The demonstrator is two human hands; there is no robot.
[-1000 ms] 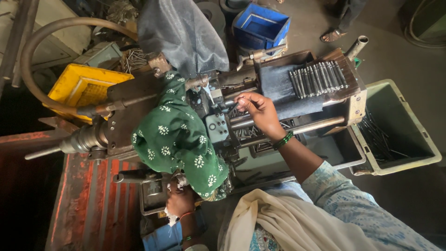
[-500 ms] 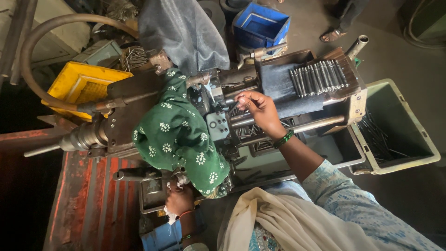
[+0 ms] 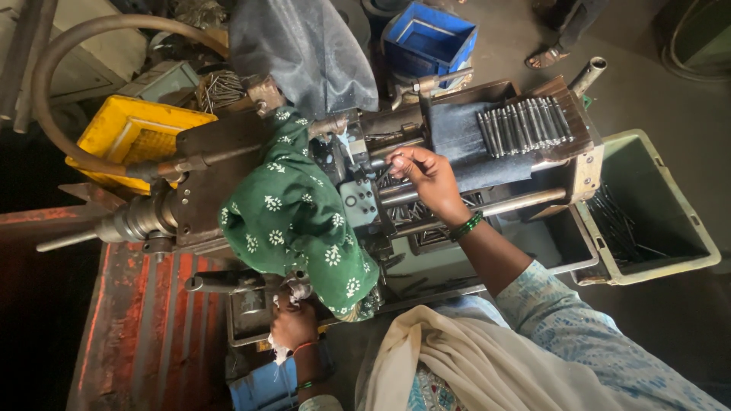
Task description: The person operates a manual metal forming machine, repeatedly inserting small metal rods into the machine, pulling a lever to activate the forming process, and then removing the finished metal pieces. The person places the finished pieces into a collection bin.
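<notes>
My right hand [image 3: 428, 176] reaches over the middle of a dark metal machine [image 3: 228, 152] and pinches a thin dark metal rod [image 3: 384, 169] at its fingertips, close to the machine's clamp. My left hand [image 3: 292, 323] is low, closed around the machine's lever handle [image 3: 228, 282], with a scrap of white cloth in the grip. A green cloth with white flowers [image 3: 301, 217] drapes over the machine between both hands. A row of several metal rods [image 3: 525, 124] lies on a dark tray [image 3: 464, 148] at the machine's right end.
A grey-green bin [image 3: 689, 228] with several dark rods stands at the right. A yellow crate [image 3: 114, 129] sits at the left, a blue crate [image 3: 430, 38] at the top. A thick hose [image 3: 53, 68] curves over the left. Another person's foot [image 3: 544, 57] is at the top. Red metal sheet [image 3: 137, 335] lies below left.
My right hand has shifted slightly on the machine's middle; my left hand stays on the lever handle. The view has barely moved.
</notes>
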